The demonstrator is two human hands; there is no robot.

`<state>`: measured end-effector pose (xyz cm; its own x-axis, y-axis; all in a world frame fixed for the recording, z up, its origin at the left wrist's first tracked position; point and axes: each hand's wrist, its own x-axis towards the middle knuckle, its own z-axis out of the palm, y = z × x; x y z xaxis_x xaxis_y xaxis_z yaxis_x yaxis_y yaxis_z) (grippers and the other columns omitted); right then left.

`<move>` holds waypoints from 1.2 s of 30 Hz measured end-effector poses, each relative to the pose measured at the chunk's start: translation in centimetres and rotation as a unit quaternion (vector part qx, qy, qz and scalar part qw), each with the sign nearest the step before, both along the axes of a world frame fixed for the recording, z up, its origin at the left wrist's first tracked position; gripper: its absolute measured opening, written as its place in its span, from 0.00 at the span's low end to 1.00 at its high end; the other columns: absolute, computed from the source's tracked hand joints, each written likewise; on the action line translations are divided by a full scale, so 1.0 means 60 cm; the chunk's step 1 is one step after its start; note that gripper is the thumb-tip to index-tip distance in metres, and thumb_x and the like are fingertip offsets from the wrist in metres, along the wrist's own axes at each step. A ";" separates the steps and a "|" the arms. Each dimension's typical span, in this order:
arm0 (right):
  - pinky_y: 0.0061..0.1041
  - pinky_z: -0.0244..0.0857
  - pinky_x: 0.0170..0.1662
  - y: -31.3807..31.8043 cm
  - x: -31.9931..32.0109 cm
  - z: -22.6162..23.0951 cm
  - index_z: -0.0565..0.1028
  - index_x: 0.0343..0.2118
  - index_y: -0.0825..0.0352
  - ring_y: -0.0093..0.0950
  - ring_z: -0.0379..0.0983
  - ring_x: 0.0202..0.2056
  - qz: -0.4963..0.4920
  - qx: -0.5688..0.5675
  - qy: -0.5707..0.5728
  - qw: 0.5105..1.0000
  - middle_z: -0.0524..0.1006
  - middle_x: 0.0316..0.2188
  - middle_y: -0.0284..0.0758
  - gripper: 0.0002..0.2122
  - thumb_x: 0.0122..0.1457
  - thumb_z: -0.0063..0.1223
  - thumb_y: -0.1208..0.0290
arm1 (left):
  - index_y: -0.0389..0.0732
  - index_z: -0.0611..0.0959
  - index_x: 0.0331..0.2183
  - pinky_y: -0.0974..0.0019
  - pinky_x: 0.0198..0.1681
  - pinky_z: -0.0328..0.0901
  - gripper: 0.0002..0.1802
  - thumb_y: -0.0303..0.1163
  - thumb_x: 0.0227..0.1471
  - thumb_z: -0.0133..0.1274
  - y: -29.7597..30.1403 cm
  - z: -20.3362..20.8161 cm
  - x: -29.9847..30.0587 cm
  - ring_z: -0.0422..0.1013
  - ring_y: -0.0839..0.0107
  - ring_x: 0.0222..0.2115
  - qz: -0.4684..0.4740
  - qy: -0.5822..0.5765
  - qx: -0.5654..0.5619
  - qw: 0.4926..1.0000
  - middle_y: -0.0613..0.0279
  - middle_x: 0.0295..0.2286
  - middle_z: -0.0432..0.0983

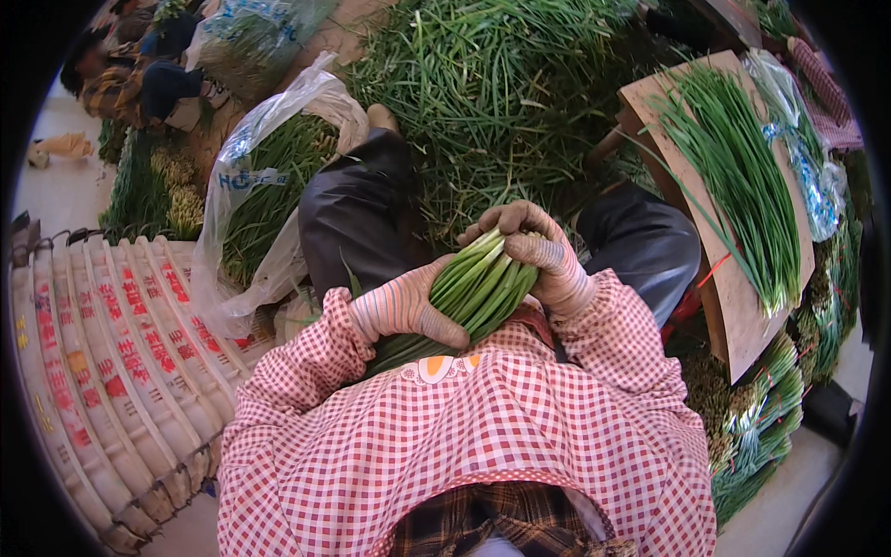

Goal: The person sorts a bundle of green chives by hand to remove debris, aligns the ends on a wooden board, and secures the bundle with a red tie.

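A bunch of green chives (484, 290) lies across my lap, its pale stem ends pointing up and its leaves trailing down to the left. My left hand (401, 304), in a striped knit glove, wraps the bunch from the left with the thumb across its front. The right hand (543, 252), in a matching glove with soiled fingertips, curls round the pale ends from the right and above. Its palm side and some fingertips are hidden by the hand itself. Both forearms wear red-and-white checked sleeves.
A large heap of loose chives (492, 102) covers the ground ahead. At right, a wooden board (733, 320) bears more chives. An open plastic bag (227, 190) of chives stands left, beside a slatted, red-printed surface (121, 353). Tied bundles (766, 418) lie lower right. Another person (125, 93) sits far left.
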<state>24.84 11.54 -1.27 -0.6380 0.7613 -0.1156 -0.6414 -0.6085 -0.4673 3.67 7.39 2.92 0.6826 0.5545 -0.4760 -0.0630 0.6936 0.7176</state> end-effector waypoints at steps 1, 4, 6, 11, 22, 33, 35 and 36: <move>0.36 0.62 0.58 -0.003 0.012 -0.009 0.71 0.48 0.67 0.35 0.69 0.53 0.000 0.047 -0.051 0.998 0.73 0.49 0.40 0.19 0.56 0.61 0.66 | 0.40 0.58 0.63 0.65 0.61 0.56 0.61 0.29 0.29 0.75 0.001 -0.007 0.002 0.62 0.72 0.56 0.001 -0.010 -0.001 1.000 0.64 0.55 0.66; 0.35 0.56 0.61 -0.006 0.059 -0.007 0.64 0.58 0.68 0.32 0.63 0.57 -0.054 0.115 -0.193 0.973 0.68 0.55 0.41 0.29 0.57 0.59 0.58 | 0.39 0.60 0.63 0.64 0.61 0.57 0.58 0.24 0.30 0.72 -0.014 -0.007 0.006 0.63 0.70 0.56 0.081 0.002 -0.064 0.995 0.60 0.55 0.68; 0.36 0.53 0.62 0.013 0.089 0.015 0.63 0.60 0.67 0.34 0.59 0.60 -0.105 0.279 -0.275 0.914 0.64 0.58 0.42 0.36 0.52 0.64 0.54 | 0.39 0.60 0.62 0.63 0.62 0.57 0.55 0.23 0.33 0.70 -0.013 -0.014 0.009 0.64 0.68 0.56 0.102 -0.028 -0.061 0.992 0.59 0.55 0.68; 0.44 0.60 0.56 0.040 0.065 0.061 0.79 0.42 0.62 0.46 0.66 0.52 -0.020 0.666 -0.396 0.632 0.71 0.49 0.40 0.19 0.45 0.69 0.64 | 0.38 0.63 0.61 0.63 0.61 0.58 0.51 0.23 0.35 0.69 0.000 -0.003 0.016 0.66 0.69 0.54 0.141 -0.078 -0.086 0.983 0.60 0.53 0.70; 0.17 0.67 0.39 0.185 0.075 -0.052 0.76 0.47 0.68 0.16 0.70 0.34 -0.171 0.252 -0.446 0.842 0.77 0.34 0.27 0.13 0.61 0.57 0.70 | 0.35 0.62 0.60 0.62 0.60 0.58 0.54 0.26 0.33 0.74 -0.024 -0.046 -0.021 0.65 0.68 0.55 0.190 -0.025 -0.040 0.981 0.58 0.53 0.69; 0.41 0.41 0.66 0.150 0.069 0.020 0.45 0.69 0.64 0.33 0.48 0.67 0.170 0.292 -0.288 0.896 0.53 0.67 0.39 0.46 0.57 0.50 0.39 | 0.36 0.60 0.62 0.61 0.62 0.57 0.58 0.19 0.29 0.72 -0.031 -0.011 -0.024 0.63 0.67 0.57 0.201 -0.001 -0.100 0.974 0.58 0.56 0.66; 0.40 0.41 0.66 0.131 0.113 0.033 0.43 0.69 0.63 0.32 0.48 0.67 0.072 0.193 -0.304 0.930 0.54 0.67 0.37 0.53 0.49 0.54 0.32 | 0.36 0.59 0.63 0.61 0.62 0.57 0.59 0.19 0.29 0.73 -0.029 0.004 -0.026 0.63 0.65 0.58 0.222 -0.008 -0.097 0.970 0.57 0.57 0.66; 0.40 0.41 0.66 0.106 0.128 0.027 0.43 0.69 0.62 0.33 0.50 0.66 0.069 0.148 -0.337 0.927 0.54 0.67 0.38 0.54 0.48 0.57 0.35 | 0.36 0.60 0.61 0.61 0.61 0.59 0.57 0.21 0.30 0.73 -0.028 0.005 -0.027 0.64 0.66 0.56 0.234 -0.022 -0.087 0.968 0.57 0.55 0.67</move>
<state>32.52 17.88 0.35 -0.5910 0.7391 -0.3231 -0.0687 -0.4452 -0.8928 2.05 5.73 3.25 0.3985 0.7221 -0.5654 -0.4274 0.6917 0.5822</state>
